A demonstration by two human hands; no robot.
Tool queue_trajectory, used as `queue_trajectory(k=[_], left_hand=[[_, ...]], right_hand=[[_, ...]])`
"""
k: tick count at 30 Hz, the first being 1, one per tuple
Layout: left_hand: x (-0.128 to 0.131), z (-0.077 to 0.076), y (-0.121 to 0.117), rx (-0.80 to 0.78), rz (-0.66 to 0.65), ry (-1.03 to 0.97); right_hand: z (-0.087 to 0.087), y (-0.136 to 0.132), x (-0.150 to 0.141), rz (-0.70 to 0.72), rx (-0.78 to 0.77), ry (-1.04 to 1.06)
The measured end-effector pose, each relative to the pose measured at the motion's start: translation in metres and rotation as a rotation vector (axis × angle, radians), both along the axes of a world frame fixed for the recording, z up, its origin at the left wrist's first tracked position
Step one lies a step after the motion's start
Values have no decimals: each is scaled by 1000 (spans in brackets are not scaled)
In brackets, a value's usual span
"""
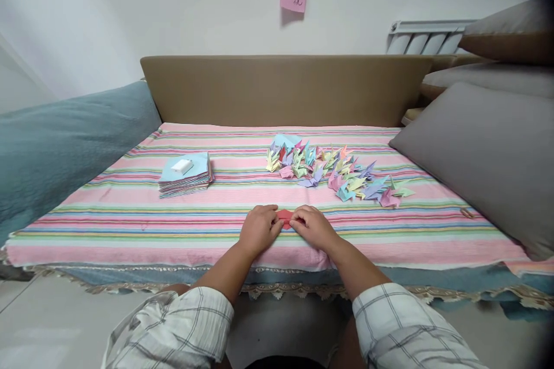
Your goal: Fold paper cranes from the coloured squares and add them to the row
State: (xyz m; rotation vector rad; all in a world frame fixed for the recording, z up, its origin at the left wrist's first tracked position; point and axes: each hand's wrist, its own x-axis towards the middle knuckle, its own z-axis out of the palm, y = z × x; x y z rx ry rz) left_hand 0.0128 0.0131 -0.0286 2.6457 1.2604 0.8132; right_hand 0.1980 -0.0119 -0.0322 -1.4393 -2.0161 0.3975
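Note:
A small folded piece of red paper lies on the striped cloth between my two hands. My left hand grips its left side with the fingers drawn together. On the other side, my right hand has its thumb and fingers closed on the paper's right edge. Parts of the paper are hidden under the fingers. Just beyond my hands lies a group of folded paper cranes in many pastel colours. Further left stands a stack of coloured paper sheets with a white block on top.
The striped cloth covers a sofa seat, whose brown backrest rises behind. Grey cushions are piled at the right, a blue armrest is at the left. A small brown item lies near the cushion.

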Motion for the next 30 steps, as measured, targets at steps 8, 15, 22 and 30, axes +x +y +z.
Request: queue_trajectory(k=[8,15,22,30], left_hand=[[2,-1,3,-55,38,-34],[4,1,1,-70,53,-45],[-1,2,2,-120,74,-92],[1,-3,-6,126,-36,94]], right_hand=[[1,1,-5,-82,-23,18],[-6,4,-5,-100,-25,38],[-4,5,-2,-62,-68,65],[-5,7,-3,-49,-60,74]])
